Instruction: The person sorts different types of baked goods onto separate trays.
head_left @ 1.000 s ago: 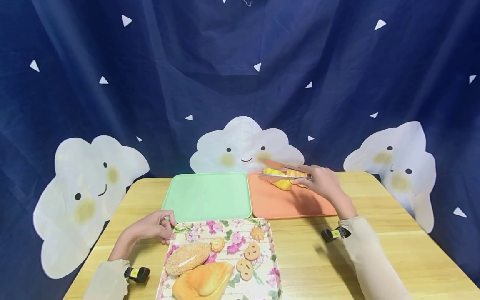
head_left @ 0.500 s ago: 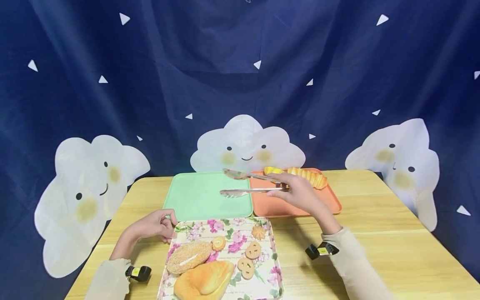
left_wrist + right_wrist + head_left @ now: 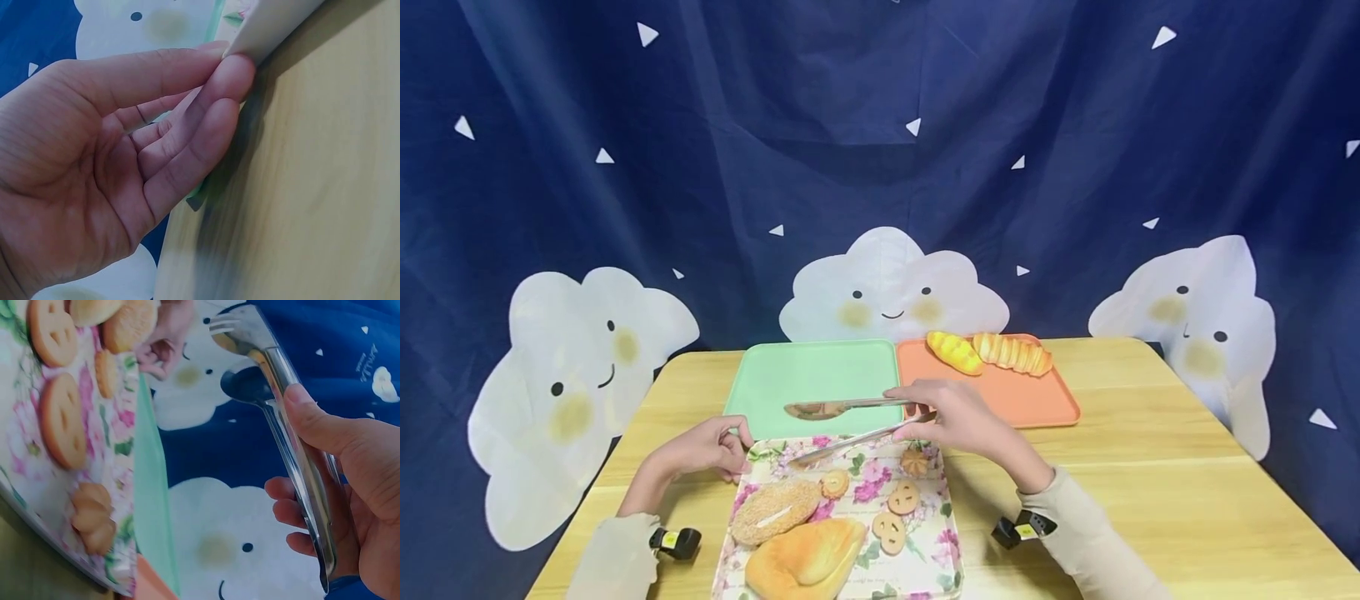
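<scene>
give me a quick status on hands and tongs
Right hand grips tongs, open and empty, over floral tray. Left hand holds tray corner. Nothing in the way.

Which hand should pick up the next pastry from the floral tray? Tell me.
Probably the right hand: it grips the tongs, open just above the floral tray. The left hand only pinches that tray's corner, steadying it.

wooden table point(image 3: 1187, 492) | navy curtain point(image 3: 820, 125) | white cloud cutouts point(image 3: 891, 287)
</scene>
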The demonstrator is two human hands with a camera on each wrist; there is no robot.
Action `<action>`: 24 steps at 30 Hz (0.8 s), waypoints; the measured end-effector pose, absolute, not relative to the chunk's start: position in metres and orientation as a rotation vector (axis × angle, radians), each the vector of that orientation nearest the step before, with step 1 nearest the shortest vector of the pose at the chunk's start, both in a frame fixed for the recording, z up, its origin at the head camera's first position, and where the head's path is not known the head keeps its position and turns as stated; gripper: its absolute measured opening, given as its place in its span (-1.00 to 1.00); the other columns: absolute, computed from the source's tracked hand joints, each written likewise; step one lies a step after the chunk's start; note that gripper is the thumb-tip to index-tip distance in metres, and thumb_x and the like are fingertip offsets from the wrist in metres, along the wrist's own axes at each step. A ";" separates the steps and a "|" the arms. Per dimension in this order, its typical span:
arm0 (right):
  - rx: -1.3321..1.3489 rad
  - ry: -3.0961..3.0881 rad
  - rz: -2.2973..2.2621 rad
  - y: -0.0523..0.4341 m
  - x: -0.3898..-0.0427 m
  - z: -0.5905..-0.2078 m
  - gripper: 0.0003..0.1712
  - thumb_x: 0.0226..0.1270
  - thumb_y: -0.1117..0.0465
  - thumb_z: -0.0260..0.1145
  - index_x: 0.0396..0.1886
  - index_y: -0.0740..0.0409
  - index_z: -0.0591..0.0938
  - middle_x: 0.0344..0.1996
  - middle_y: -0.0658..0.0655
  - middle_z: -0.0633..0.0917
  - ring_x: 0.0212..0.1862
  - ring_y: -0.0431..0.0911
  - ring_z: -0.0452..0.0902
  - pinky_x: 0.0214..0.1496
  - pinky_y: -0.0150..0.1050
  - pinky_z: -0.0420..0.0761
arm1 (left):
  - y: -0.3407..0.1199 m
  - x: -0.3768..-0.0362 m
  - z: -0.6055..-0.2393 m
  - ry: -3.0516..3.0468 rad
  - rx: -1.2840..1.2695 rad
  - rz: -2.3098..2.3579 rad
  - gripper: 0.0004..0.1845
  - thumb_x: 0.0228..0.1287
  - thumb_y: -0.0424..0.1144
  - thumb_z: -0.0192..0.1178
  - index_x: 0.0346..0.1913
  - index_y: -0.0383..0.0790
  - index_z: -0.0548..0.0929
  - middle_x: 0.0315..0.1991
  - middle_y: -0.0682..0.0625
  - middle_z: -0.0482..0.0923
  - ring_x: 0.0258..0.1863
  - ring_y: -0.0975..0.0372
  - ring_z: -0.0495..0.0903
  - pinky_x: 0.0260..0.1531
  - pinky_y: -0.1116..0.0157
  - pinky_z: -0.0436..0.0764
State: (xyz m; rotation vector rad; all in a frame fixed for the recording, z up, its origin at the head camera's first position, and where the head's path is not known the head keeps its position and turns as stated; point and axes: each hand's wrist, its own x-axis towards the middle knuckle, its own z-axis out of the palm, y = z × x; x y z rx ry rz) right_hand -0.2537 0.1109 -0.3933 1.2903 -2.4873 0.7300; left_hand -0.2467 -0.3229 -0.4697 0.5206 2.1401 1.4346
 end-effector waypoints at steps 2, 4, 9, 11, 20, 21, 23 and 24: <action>1.336 -2.497 0.726 0.107 -0.252 -0.396 -0.38 0.16 -0.11 0.53 0.19 0.03 0.70 -0.41 -0.12 0.67 -0.40 -0.37 0.56 -0.35 -0.52 0.56 | -0.323 -0.247 -0.470 2.148 0.520 1.429 -0.69 0.25 -0.49 0.29 -0.11 -0.58 0.38 -0.50 0.00 0.61 -0.46 0.20 0.68 -0.35 0.23 0.76; 1.376 -2.512 0.708 0.104 -0.250 -0.398 -0.39 0.18 -0.10 0.52 0.19 0.04 0.70 -0.40 -0.08 0.69 -0.40 -0.35 0.58 -0.34 -0.52 0.55 | -0.322 -0.247 -0.470 2.157 0.523 1.424 -0.69 0.25 -0.49 0.29 -0.11 -0.59 0.38 -0.49 -0.03 0.61 -0.46 0.20 0.68 -0.35 0.23 0.76; 1.447 -2.535 0.604 0.096 -0.248 -0.404 -0.39 0.22 -0.13 0.48 0.21 0.02 0.69 -0.38 -0.06 0.72 -0.42 -0.34 0.54 -0.39 -0.54 0.45 | -0.321 -0.248 -0.467 2.182 0.503 1.393 -0.68 0.24 -0.49 0.29 -0.10 -0.60 0.39 -0.48 -0.07 0.61 -0.47 0.20 0.67 -0.36 0.24 0.76; 1.467 -2.529 0.578 0.093 -0.248 -0.404 -0.40 0.22 -0.14 0.48 0.21 0.02 0.70 -0.39 -0.07 0.71 -0.45 -0.37 0.47 -0.42 -0.55 0.39 | -0.320 -0.249 -0.465 2.194 0.491 1.390 -0.68 0.23 -0.50 0.29 -0.10 -0.59 0.39 -0.48 -0.08 0.60 -0.47 0.20 0.67 -0.35 0.24 0.76; 1.523 -2.544 0.544 0.087 -0.248 -0.412 -0.36 0.19 -0.17 0.48 0.20 0.05 0.70 -0.48 -0.11 0.61 -0.52 -0.43 0.26 -0.50 -0.55 0.23 | -0.318 -0.251 -0.464 2.199 0.451 1.387 -0.67 0.21 -0.51 0.29 -0.07 -0.58 0.38 -0.49 -0.05 0.57 -0.46 0.19 0.65 -0.34 0.23 0.75; 1.529 -2.549 0.541 0.086 -0.248 -0.414 -0.36 0.20 -0.17 0.47 0.20 0.05 0.70 -0.48 -0.10 0.62 -0.52 -0.43 0.25 -0.51 -0.56 0.22 | -0.318 -0.250 -0.465 2.198 0.446 1.388 -0.67 0.21 -0.50 0.29 -0.07 -0.57 0.38 -0.49 -0.04 0.57 -0.46 0.19 0.65 -0.34 0.23 0.75; 1.540 -2.555 0.533 0.085 -0.247 -0.417 -0.35 0.21 -0.17 0.46 0.21 0.07 0.69 -0.48 -0.09 0.62 -0.53 -0.42 0.22 -0.53 -0.55 0.21 | -0.319 -0.249 -0.465 2.192 0.436 1.392 -0.67 0.21 -0.51 0.30 -0.08 -0.57 0.39 -0.49 -0.03 0.58 -0.46 0.19 0.65 -0.34 0.23 0.75; 1.546 -2.557 0.529 0.084 -0.246 -0.418 -0.35 0.22 -0.17 0.45 0.21 0.08 0.69 -0.48 -0.08 0.62 -0.54 -0.41 0.21 -0.53 -0.55 0.19 | -0.319 -0.248 -0.465 2.186 0.437 1.395 -0.67 0.21 -0.51 0.30 -0.08 -0.57 0.38 -0.50 -0.03 0.58 -0.46 0.19 0.66 -0.34 0.23 0.75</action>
